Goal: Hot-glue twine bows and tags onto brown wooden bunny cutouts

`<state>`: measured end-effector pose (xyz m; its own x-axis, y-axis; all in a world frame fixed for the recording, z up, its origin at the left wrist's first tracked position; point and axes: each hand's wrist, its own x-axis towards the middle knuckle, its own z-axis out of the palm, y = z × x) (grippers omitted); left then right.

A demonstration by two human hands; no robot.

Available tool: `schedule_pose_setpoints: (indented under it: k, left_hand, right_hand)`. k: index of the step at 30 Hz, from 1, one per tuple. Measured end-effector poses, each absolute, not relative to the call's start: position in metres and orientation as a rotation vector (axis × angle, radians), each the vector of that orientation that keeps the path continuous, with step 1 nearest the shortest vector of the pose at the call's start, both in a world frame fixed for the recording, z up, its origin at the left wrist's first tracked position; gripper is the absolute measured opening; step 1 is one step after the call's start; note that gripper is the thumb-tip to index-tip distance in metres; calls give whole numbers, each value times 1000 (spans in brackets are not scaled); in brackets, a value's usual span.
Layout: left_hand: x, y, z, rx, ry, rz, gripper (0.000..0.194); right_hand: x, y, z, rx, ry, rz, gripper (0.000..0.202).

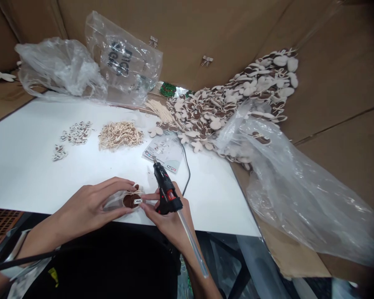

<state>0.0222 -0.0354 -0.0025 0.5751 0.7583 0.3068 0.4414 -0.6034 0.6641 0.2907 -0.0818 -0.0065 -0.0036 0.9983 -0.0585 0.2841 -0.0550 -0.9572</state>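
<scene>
Between the thumb and fingers of my left hand [92,203] is a small brown-and-white felt ornament [129,201], held at the table's near edge. A cream string bow crosses its upper part. My right hand [173,224] grips a black glue gun [166,182], its nozzle pointing away from me and a translucent glue stick [191,243] jutting from its back end. The right thumb and index finger also reach the ornament, touching a little white label [138,201] with dark print on its brown face. The grip's trigger side is partly hidden.
Small labels [77,133] lie in piles on the white table [28,174], beside a heap of cream string bows [121,135]. A printed card [165,151] lies beyond the gun, near its cord [188,166]. Many felt pieces [215,112] and plastic bags [299,174] line the cardboard wall.
</scene>
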Motion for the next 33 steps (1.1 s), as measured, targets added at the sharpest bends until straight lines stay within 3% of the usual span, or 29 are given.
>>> schedule_pose_setpoints:
  k: [24, 33]
  left_hand:
    - [14, -36, -13, 2334, 1033, 704, 44]
    - [15, -36, -13, 2345, 1024, 707, 43]
  right_hand:
    - [291, -81, -2, -1384, -1403, 1138, 33]
    - [289, -80, -4, -1373, -1355, 1148, 41]
